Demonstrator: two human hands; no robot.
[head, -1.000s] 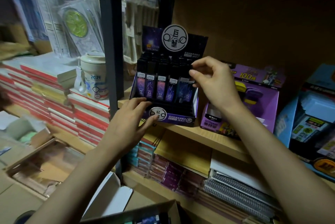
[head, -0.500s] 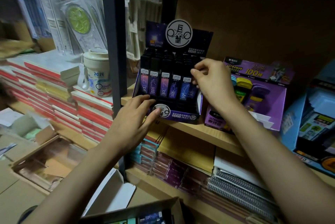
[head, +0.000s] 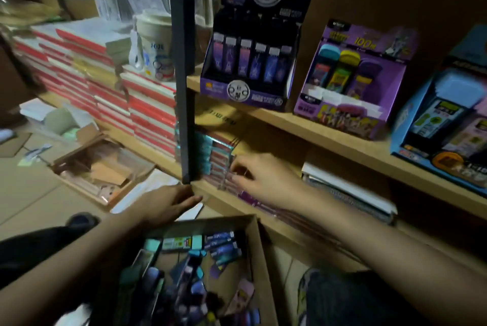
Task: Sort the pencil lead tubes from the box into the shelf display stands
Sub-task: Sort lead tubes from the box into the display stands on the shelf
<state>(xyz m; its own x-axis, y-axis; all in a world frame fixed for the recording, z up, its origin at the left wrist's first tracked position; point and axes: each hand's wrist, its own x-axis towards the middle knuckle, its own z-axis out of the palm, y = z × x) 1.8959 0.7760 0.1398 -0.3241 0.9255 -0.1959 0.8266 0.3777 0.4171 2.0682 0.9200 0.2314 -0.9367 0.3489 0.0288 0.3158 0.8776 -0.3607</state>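
Cardboard box [head: 259, 259], near centre and open-topped, holding a loose jumble of pencil lead tubes [head: 221, 242] in purple, blue and teal. They lie at all angles, and the count is not legible in the dim, blurred view. Display stand [head: 250, 93], dark with a purple front, sits on the upper shelf [head: 342, 138], far centre. Its front row of upright purple-blue tubes runs full from side to side. The darker rows behind look filled too, though only their tops show. Judged status: this stand appears stocked and the box is far from empty, so the sorting is partway, with most of the loose stock yet to be placed. Which stand takes the teal tubes cannot be told. Left hand [head: 168, 204], above the far-left corner of the box, palm down, fingers [head: 192, 199] straight and holding nothing, their tips at the edge of the lower shelf [head: 232, 201] beside the foot of the dark post [head: 183, 62]. Right hand [head: 263, 180], over the lower shelf, fingers [head: 237, 167] loosely curled just beside stacked flat packs [head: 218, 157], with no tube visible in them. Neither hand touches the box or the stand. Adjacent stock: purple carton [head: 353, 104] of coloured items, right of the stand; blue carton [head: 448, 128], far right; pale cup [head: 155, 43] and red-edged stacks [head: 105, 75], left of the post.
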